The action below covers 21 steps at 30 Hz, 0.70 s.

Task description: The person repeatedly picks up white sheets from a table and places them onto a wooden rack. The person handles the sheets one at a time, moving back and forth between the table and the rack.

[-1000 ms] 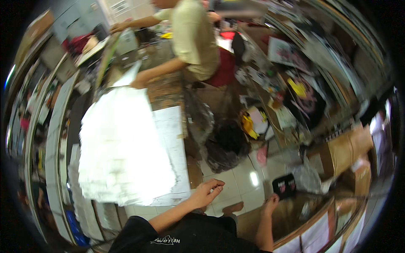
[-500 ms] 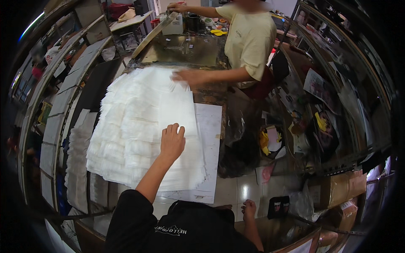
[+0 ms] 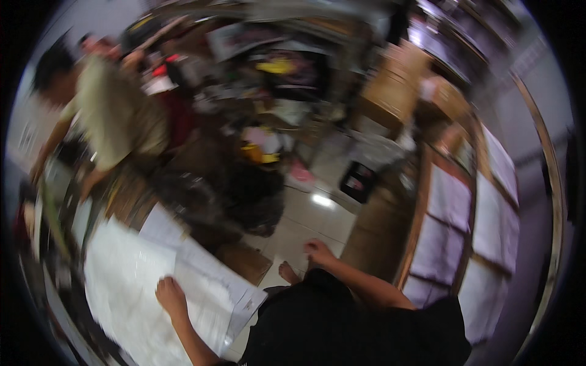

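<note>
Motion blur throughout; sheet edges and fingertips poorly resolved.

Landmark: stack of white sheets [image 3: 131,268], lying flat on a marked white sheet [image 3: 247,297] that shows along its right side. Long axis runs from the far end, toward the co-worker [image 3: 113,116], to the near end by the person's black shirt [image 3: 311,329], slanting rightward as it nears. Near-left part runs out of frame; left forearm [image 3: 194,341] covers some of the near end.

Left hand [image 3: 171,296]: over the stack, fingers curled; contact not resolvable, cannot tell whether they are closed on a sheet. Right hand [image 3: 318,251]: right of the stack, well apart, above tiled floor [image 3: 299,213]; fingertips smeared, cannot tell whether together or apart.

Co-worker's hand [image 3: 93,182]: just beyond the stack's far end, grip unreadable. Brown carton [image 3: 247,263]: just beside the stack's right side, partly hidden. Dark plastic bag [image 3: 253,198]: farther out past that side, contents indistinct.
</note>
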Available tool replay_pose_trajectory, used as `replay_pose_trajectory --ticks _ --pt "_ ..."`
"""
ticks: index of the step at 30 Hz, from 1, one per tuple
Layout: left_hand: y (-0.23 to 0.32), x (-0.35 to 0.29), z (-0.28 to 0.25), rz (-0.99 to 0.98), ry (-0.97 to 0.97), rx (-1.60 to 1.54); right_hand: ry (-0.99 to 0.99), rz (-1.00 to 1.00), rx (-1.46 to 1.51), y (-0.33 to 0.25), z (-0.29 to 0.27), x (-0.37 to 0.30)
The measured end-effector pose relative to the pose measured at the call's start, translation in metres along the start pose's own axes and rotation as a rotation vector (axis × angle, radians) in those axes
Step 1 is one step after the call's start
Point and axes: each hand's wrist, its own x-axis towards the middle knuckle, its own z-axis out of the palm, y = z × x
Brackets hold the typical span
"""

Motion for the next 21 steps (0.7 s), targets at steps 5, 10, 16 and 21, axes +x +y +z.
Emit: replay_pose_trajectory --ticks 5,10,16,21 --pt "0.124 0.02 0.009 0.218 -0.109 -0.297 -0.245 -0.443 -0.228 -0.099 0.042 -0.049" --pt "0.27 0.036 0.009 0.539 -0.224 -0.519 -0.257 -0.568 -0.427 -0.146 0.014 -0.068" --pt "0.376 0.025 0.025 0.708 -0.369 -0.637 -0.01 -0.378 -0.468 -0.125 -0.053 -0.046" --pt "0.436 0.03 0.029 0.864 -0.432 -0.698 0.158 -0.31 -0.343 -0.123 -0.107 -0.049"
